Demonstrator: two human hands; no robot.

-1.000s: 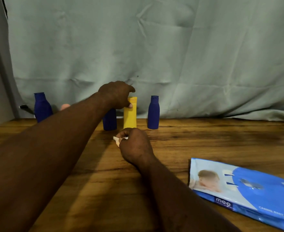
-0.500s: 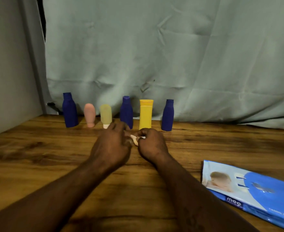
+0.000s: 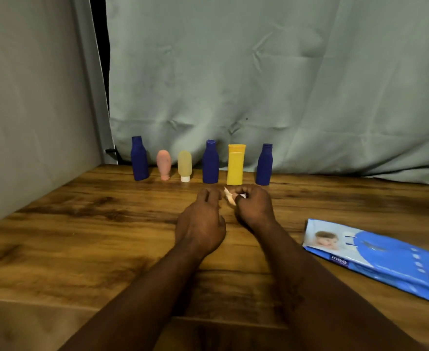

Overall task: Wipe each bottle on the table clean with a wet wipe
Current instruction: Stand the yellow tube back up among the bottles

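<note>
1. The right hand (image 3: 255, 207) pinches the crumpled wipe (image 3: 229, 196). The left hand (image 3: 203, 221) is curled just beside it; I cannot tell whether it is touching.
2. 6 upright bottles (image 3: 184, 165) line the counter's (image 3: 107, 224) back edge. The yellow bottle (image 3: 235, 165) stands straight ahead of the wipe, nearest the right hand.

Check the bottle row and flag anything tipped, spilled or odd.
Nothing stands out. All six stand upright in a row on the table, none tipped, no spill. The pink tube and pale yellow tube rest cap-down.
</note>
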